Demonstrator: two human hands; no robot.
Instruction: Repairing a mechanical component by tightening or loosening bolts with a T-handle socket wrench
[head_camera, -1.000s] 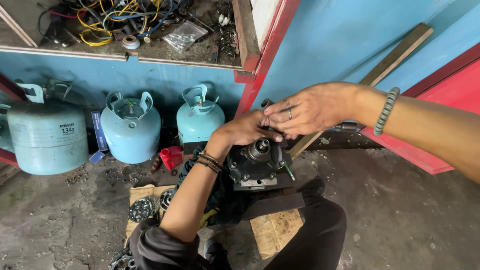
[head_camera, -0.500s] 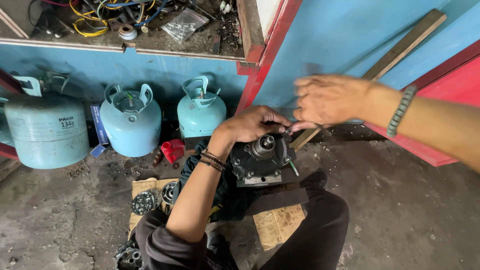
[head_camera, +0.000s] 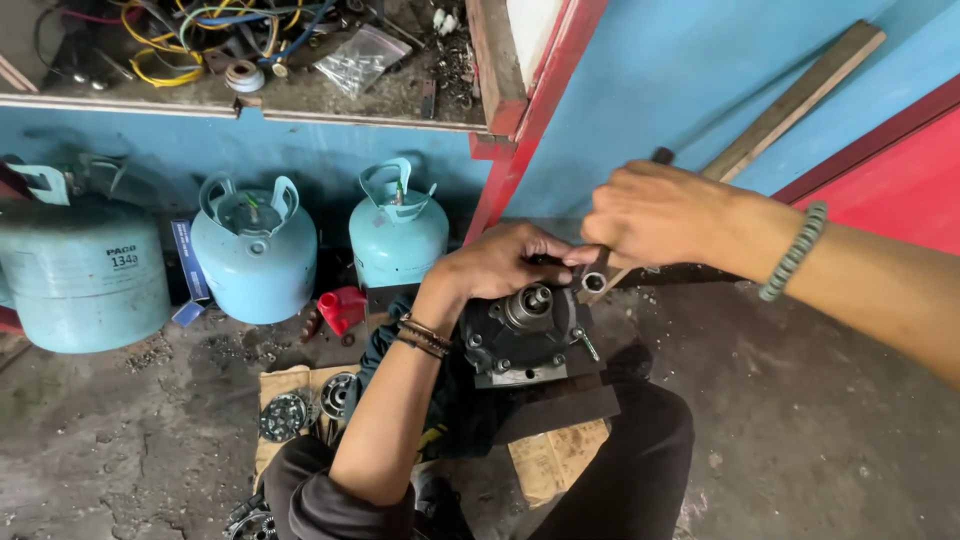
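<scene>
A dark, greasy compressor body (head_camera: 520, 340) rests on my lap with its metal shaft (head_camera: 533, 298) pointing up. My left hand (head_camera: 500, 262) grips its upper rim from the left, with dark bands on the wrist. My right hand (head_camera: 655, 212), a green bead bracelet on its wrist, is closed around a dark tool. The tool's round metal socket end (head_camera: 592, 282) hangs just right of the shaft, and its black handle tip (head_camera: 662, 156) sticks out above the hand.
Three light-blue gas cylinders (head_camera: 255, 250) stand against the blue wall at left, with a red cap (head_camera: 343, 307) beside them. Round metal parts (head_camera: 285, 415) lie on cardboard by my left knee. A shelf (head_camera: 300, 115) above holds tangled wires. A wooden plank (head_camera: 795, 100) leans at right.
My right hand rose off the top of the compressor and moved right; the tool's socket end now shows beside the shaft. My left hand kept its grip on the compressor.
</scene>
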